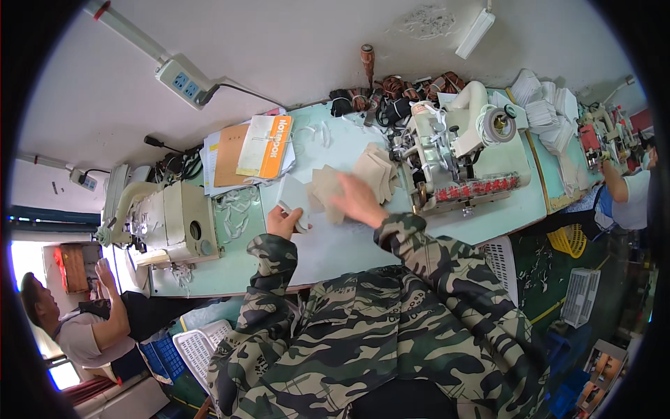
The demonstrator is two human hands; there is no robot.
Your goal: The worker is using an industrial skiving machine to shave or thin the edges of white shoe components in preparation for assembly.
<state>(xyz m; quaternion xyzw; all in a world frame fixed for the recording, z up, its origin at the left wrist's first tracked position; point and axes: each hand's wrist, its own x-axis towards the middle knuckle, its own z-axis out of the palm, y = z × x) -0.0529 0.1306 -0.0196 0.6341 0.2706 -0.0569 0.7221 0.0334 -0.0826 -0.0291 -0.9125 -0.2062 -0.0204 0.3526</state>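
My left hand (283, 223) is closed on a thin stack of flat white pieces (291, 190), thumb on top, above the pale table (307, 260). What the pieces are made of, I cannot make out. To its right, my right hand (359, 201) reaches over several flat beige pieces (375, 170) fanned out on the table. Motion blurs its fingers, so whether they grip a beige piece is unclear. Both forearms are in camouflage sleeves.
A sewing machine (457, 150) stands to the right, another machine (174, 216) to the left. Papers with an orange-and-white notebook (269, 150) lie behind my left hand. Cord bundles (398, 98) line the wall. Co-workers sit at the far left (98, 325) and far right (631, 199).
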